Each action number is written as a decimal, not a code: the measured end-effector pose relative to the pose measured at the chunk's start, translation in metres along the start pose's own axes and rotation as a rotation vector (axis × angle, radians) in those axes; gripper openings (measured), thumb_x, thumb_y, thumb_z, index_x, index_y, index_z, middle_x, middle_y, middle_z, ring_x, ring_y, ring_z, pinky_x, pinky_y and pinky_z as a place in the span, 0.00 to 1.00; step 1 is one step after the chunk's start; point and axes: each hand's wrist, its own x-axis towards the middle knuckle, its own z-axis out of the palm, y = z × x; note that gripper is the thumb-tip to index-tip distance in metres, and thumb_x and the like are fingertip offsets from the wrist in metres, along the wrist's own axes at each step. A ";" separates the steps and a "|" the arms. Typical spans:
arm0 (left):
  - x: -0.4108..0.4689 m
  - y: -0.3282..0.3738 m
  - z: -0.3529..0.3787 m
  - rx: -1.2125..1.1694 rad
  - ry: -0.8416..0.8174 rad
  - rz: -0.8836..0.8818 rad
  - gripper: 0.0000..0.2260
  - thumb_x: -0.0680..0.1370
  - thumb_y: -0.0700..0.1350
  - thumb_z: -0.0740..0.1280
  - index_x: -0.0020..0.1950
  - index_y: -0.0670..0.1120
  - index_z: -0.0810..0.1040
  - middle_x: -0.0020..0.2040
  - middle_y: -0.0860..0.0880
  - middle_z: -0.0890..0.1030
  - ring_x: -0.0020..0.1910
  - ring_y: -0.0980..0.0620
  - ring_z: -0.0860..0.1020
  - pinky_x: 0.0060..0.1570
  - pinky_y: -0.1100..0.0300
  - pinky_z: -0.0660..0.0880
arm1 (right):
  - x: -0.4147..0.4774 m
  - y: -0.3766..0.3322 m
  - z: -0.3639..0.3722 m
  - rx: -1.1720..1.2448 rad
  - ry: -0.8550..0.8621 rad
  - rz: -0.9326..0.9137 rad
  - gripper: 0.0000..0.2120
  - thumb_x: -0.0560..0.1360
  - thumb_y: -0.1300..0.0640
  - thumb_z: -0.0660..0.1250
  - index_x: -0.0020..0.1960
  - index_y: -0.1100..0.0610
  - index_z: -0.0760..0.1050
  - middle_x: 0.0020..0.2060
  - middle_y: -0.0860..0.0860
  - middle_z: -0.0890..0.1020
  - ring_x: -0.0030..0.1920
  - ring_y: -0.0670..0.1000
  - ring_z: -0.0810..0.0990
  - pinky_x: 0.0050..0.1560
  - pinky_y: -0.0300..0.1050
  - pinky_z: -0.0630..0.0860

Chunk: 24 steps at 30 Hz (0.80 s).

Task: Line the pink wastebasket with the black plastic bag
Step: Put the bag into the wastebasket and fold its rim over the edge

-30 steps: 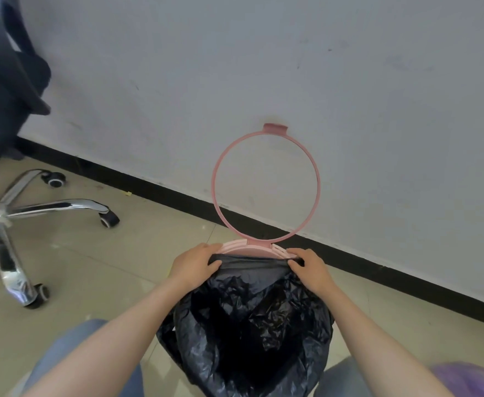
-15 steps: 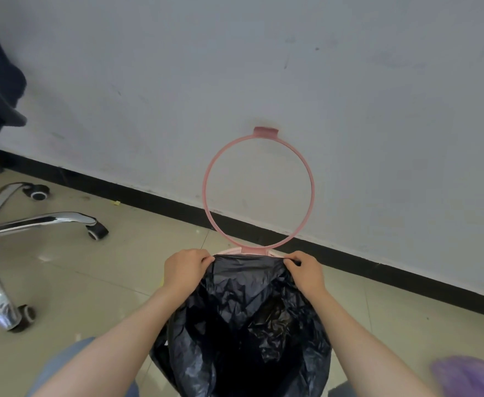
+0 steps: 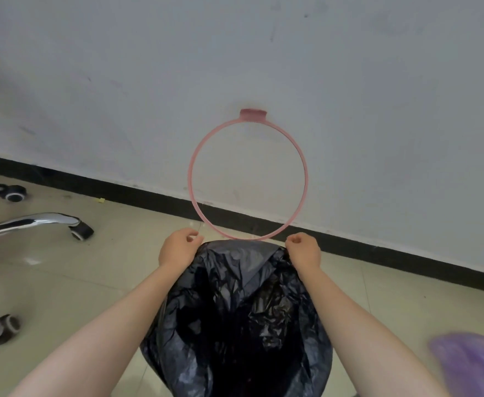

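Observation:
A crumpled black plastic bag [image 3: 235, 310] hangs open in front of me and covers the wastebasket body, which is hidden under it. The wastebasket's pink ring [image 3: 252, 114] stands raised behind the bag and leans against the white wall. My left hand [image 3: 179, 249] pinches the bag's far edge on the left side. My right hand [image 3: 303, 252] pinches the same edge on the right side. Both hands sit just below the bottom of the ring, with the bag's edge stretched between them.
The chrome legs and casters of an office chair [image 3: 34, 222] spread over the tiled floor at the left. A blurred purple thing [image 3: 472, 365] lies at the bottom right. A black skirting strip [image 3: 392, 253] runs along the foot of the wall.
The bag's far edge has gone up over the pink rim pieces that showed below the ring, hiding them. My hands have moved slightly apart along that edge.

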 end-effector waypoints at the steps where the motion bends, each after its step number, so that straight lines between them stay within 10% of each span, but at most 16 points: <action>1: -0.008 0.001 -0.004 0.029 0.031 0.068 0.15 0.78 0.47 0.61 0.60 0.41 0.76 0.60 0.41 0.78 0.59 0.42 0.75 0.57 0.53 0.71 | -0.007 0.001 -0.004 -0.006 0.058 -0.110 0.10 0.75 0.62 0.60 0.51 0.60 0.80 0.53 0.58 0.82 0.55 0.58 0.77 0.53 0.45 0.72; 5: -0.054 -0.001 -0.012 0.343 -0.086 0.412 0.24 0.80 0.54 0.53 0.72 0.44 0.62 0.73 0.45 0.65 0.71 0.47 0.63 0.66 0.54 0.64 | -0.038 0.019 -0.021 -0.236 -0.072 -0.543 0.17 0.79 0.57 0.57 0.66 0.60 0.69 0.67 0.58 0.71 0.67 0.56 0.67 0.66 0.46 0.62; 12: -0.054 -0.014 0.002 0.679 -0.232 0.384 0.33 0.77 0.53 0.59 0.75 0.49 0.43 0.75 0.46 0.55 0.68 0.43 0.64 0.56 0.52 0.73 | -0.034 0.035 -0.016 -0.603 -0.330 -0.534 0.29 0.78 0.43 0.54 0.75 0.48 0.47 0.72 0.53 0.61 0.68 0.57 0.65 0.62 0.51 0.70; 19: -0.065 -0.006 -0.010 0.743 -0.093 0.447 0.29 0.78 0.55 0.55 0.75 0.47 0.48 0.76 0.41 0.55 0.75 0.41 0.51 0.71 0.46 0.56 | -0.042 0.028 -0.038 -0.660 -0.238 -0.585 0.28 0.79 0.43 0.51 0.75 0.51 0.50 0.75 0.58 0.55 0.74 0.57 0.54 0.72 0.53 0.57; 24: -0.108 -0.032 0.001 0.867 -0.033 0.860 0.24 0.71 0.53 0.55 0.63 0.45 0.74 0.65 0.41 0.75 0.67 0.42 0.63 0.64 0.43 0.60 | -0.084 0.046 -0.049 -0.838 -0.006 -1.058 0.20 0.74 0.47 0.56 0.58 0.55 0.76 0.60 0.60 0.79 0.64 0.59 0.68 0.55 0.56 0.77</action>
